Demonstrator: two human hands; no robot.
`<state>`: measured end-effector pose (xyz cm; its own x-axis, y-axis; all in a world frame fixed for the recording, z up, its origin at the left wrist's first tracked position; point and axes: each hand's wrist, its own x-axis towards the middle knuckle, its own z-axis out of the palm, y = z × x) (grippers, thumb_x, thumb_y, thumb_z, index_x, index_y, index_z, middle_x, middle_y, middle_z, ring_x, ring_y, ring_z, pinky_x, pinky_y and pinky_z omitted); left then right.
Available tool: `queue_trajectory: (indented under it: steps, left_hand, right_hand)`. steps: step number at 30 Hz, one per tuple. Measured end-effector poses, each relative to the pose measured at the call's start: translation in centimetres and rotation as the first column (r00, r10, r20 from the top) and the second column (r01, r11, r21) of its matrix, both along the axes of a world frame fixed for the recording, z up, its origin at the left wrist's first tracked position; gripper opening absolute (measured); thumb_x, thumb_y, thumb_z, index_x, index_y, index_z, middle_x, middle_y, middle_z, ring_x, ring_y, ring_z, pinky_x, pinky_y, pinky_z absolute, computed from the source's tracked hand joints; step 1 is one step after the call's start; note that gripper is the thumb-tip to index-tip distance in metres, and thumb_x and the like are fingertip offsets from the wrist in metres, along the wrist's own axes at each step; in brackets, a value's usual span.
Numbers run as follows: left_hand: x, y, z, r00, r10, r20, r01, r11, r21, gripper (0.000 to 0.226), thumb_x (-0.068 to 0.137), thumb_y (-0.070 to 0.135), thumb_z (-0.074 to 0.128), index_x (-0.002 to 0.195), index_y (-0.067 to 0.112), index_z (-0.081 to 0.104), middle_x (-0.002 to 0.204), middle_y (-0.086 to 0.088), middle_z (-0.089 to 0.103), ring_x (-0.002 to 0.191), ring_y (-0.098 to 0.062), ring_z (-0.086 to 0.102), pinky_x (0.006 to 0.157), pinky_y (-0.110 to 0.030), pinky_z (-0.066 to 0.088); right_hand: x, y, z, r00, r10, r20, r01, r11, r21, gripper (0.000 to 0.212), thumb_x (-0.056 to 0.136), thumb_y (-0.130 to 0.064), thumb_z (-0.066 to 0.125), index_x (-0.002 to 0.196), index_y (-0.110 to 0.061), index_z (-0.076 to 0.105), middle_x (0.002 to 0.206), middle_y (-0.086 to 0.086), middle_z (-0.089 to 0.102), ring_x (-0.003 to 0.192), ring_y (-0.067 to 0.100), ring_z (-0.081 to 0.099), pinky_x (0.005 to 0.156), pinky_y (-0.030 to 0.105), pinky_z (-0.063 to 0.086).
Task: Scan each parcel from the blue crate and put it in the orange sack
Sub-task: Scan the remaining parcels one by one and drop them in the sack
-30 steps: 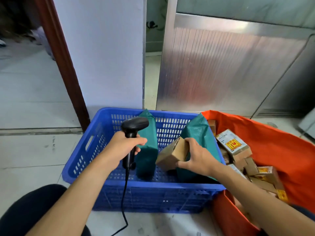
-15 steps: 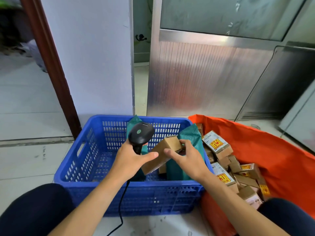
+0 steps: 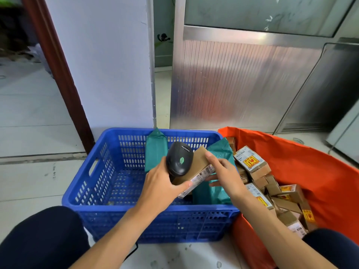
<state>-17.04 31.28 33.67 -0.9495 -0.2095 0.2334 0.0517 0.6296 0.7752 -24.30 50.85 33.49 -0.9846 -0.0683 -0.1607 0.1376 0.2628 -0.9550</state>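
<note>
- The fingers (image 3: 212,159) of the right hand (image 3: 226,176) pinch a brown box (image 3: 201,162). One finger lies on top and the thumb goes under it.
- The fingers (image 3: 183,185) of the left hand (image 3: 161,184) curl tight round the handle of a black scanner (image 3: 179,162). The thumb tip touches the low corner of the box.
- The box is up in the air over the blue crate (image 3: 83,171), tipped on a slant. The head of the scanner sits right against it.
- A white label (image 3: 196,179) runs along the low edge of the box. I think this is the scan step, and the box has not gone into the sack yet.
- A green bag (image 3: 155,150) stands at the back of the crate. A second green bag (image 3: 217,188) leans at the right side, under the right hand. So two more parcels wait.
- The orange sack (image 3: 310,171) lies open just beside the crate on the right, with many small boxes (image 3: 250,162) in it.
- What could go wrong: the scanner is so close, and partly over the plain top, that it may miss the label. Then the box could go in the sack with no scan.
- The pinch is light, so the box may slip and drop back in the crate.
</note>
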Motion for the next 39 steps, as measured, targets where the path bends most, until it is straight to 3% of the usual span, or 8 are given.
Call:
queue_trajectory:
  steps: [5, 8, 14, 17, 26, 31, 35, 39]
  left_hand:
    - [-0.1, 0.1, 0.0, 0.999, 0.025, -0.019, -0.025, 1.000, -0.005, 0.059, 0.070, 0.041, 0.092, 0.117, 0.020, 0.063, 0.094, 0.015, 0.069, 0.086, -0.012, 0.067, 0.075, -0.024, 0.053]
    - [-0.1, -0.1, 0.3, 0.999, 0.042, -0.008, -0.041, 0.998, 0.042, 0.056, 0.071, 0.036, 0.093, 0.117, 0.024, 0.064, 0.092, 0.020, 0.068, 0.086, -0.006, 0.067, 0.072, -0.015, 0.052]
    - [-0.6, -1.4, 1.3, 0.983, 0.115, 0.141, -0.157, 0.926, 0.343, 0.031, 0.073, 0.030, 0.093, 0.097, 0.022, 0.076, 0.085, 0.011, 0.079, 0.080, -0.002, 0.074, 0.072, -0.028, 0.058]
    - [-0.4, -1.8, 2.2, 0.979, 0.091, 0.183, -0.177, 0.828, 0.532, 0.015, 0.081, 0.018, 0.088, 0.084, 0.011, 0.075, 0.072, 0.007, 0.078, 0.058, 0.000, 0.069, 0.057, -0.019, 0.052]
    - [0.4, -1.8, 2.0, 0.970, -0.006, 0.242, -0.158, 0.744, 0.649, 0.030, 0.083, 0.029, 0.086, 0.075, 0.008, 0.067, 0.063, -0.010, 0.064, 0.062, -0.022, 0.061, 0.068, -0.035, 0.049]
    - [0.6, -1.7, 1.9, 0.959, -0.054, 0.279, -0.151, 0.733, 0.664, 0.026, 0.084, 0.032, 0.085, 0.082, 0.010, 0.073, 0.063, -0.012, 0.064, 0.061, -0.021, 0.061, 0.069, -0.030, 0.049]
    - [0.7, -2.1, 2.4, 0.965, -0.116, 0.236, -0.092, 0.691, 0.717, 0.016, 0.089, 0.028, 0.080, 0.095, 0.014, 0.080, 0.089, -0.011, 0.080, 0.058, -0.018, 0.057, 0.071, -0.031, 0.050]
    - [1.1, -1.3, 2.3, 0.953, -0.208, 0.220, -0.015, 0.695, 0.719, 0.013, 0.092, 0.021, 0.076, 0.091, 0.008, 0.076, 0.087, -0.016, 0.078, 0.057, -0.024, 0.051, 0.067, -0.034, 0.045]
  right_hand:
    - [0.2, 0.0, 0.4, 1.000, -0.004, -0.017, 0.004, 1.000, 0.005, 0.081, 0.069, -0.082, 0.058, 0.120, -0.019, 0.059, 0.099, 0.001, 0.075, 0.081, 0.017, 0.076, 0.078, 0.040, 0.062]
    - [0.5, 0.1, 0.6, 0.999, 0.024, -0.027, -0.024, 1.000, -0.019, 0.079, 0.077, -0.077, 0.058, 0.130, -0.019, 0.054, 0.103, -0.002, 0.074, 0.085, 0.014, 0.075, 0.079, 0.038, 0.062]
    - [1.1, -0.1, 0.6, 0.993, 0.119, 0.003, -0.119, 0.992, -0.049, 0.067, 0.090, -0.065, 0.056, 0.137, -0.018, 0.048, 0.111, 0.003, 0.072, 0.089, 0.016, 0.076, 0.079, 0.041, 0.062]
    - [1.7, -0.5, 0.6, 0.980, 0.194, 0.041, -0.191, 0.980, -0.060, 0.075, 0.081, -0.070, 0.058, 0.135, -0.019, 0.051, 0.111, 0.004, 0.072, 0.092, 0.017, 0.075, 0.081, 0.041, 0.062]
    - [3.9, -1.7, 0.0, 0.899, 0.416, 0.139, -0.381, 0.897, -0.223, 0.052, 0.092, -0.058, 0.063, 0.133, -0.027, 0.060, 0.123, -0.002, 0.074, 0.114, 0.020, 0.070, 0.101, 0.045, 0.055]
    - [3.6, -1.7, -0.2, 0.933, 0.338, 0.120, -0.285, 0.901, -0.326, 0.044, 0.089, -0.036, 0.069, 0.129, -0.021, 0.063, 0.120, 0.000, 0.075, 0.111, 0.020, 0.072, 0.098, 0.042, 0.057]
    - [2.0, -0.1, -1.1, 0.990, 0.137, 0.018, -0.132, 0.977, -0.165, 0.051, 0.078, -0.038, 0.081, 0.124, -0.025, 0.062, 0.114, -0.006, 0.077, 0.098, 0.009, 0.074, 0.076, 0.023, 0.059]
    - [0.6, 2.0, -2.9, 0.994, -0.031, -0.109, 0.039, 0.997, 0.064, 0.066, 0.069, -0.056, 0.083, 0.123, -0.029, 0.057, 0.113, -0.013, 0.074, 0.098, 0.004, 0.071, 0.085, 0.033, 0.060]
